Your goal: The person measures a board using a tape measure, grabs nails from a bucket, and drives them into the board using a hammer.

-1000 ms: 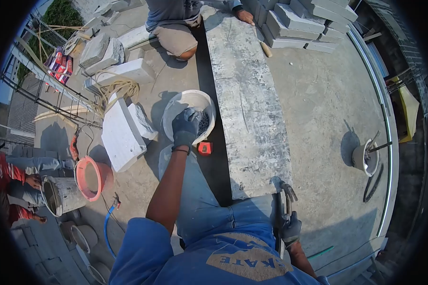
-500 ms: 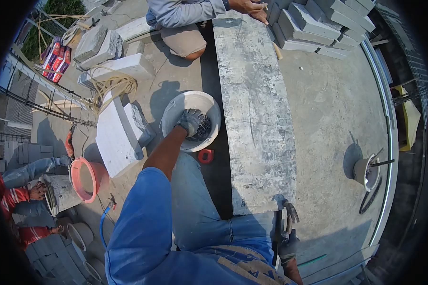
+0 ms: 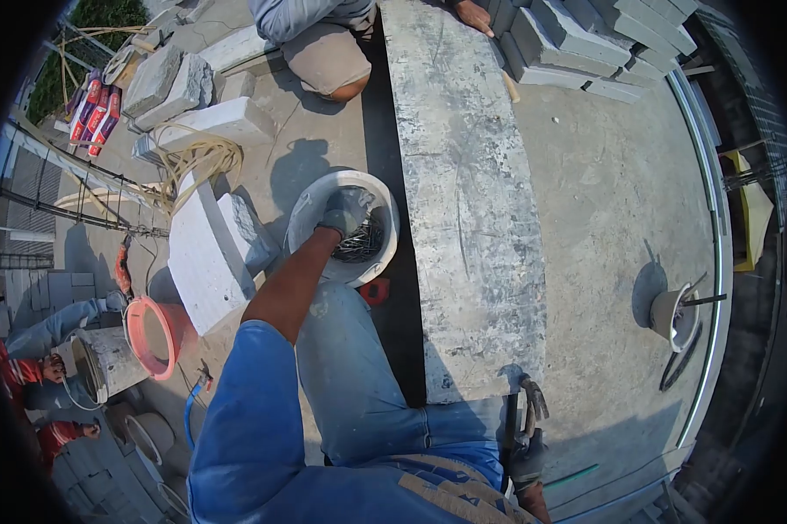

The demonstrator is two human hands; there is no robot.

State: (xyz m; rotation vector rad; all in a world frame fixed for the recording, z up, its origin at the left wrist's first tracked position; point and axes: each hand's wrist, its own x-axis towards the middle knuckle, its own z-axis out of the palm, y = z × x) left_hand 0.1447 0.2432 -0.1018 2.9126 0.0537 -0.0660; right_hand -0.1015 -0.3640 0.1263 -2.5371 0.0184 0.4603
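Note:
My left hand (image 3: 347, 212), in a grey glove, reaches inside a white bucket (image 3: 301, 229). It is over a heap of loose nails (image 3: 359, 241); its fingers are blurred, so their grip is unclear. A red tape measure (image 3: 375, 291) lies just below the bucket, beside my knee. My right hand (image 3: 525, 458), also gloved, is closed around a hammer (image 3: 534, 403) at my right side. The hammer head stands by the near end of a long, paint-stained board (image 3: 472, 218) stretching out before me.
A person (image 3: 328, 57) crouches at the board's far end, one hand (image 3: 475, 16) near its edge. Pale blocks (image 3: 206, 253) lie left, more blocks (image 3: 568, 44) far right. A pink bucket (image 3: 159, 336) and another person's hand (image 3: 54, 368) are at left; a small bucket (image 3: 673, 319) stands right.
My left hand has shifted up within the bucket, uncovering more of the nails. My view has shifted slightly. My right hand still grips the hammer.

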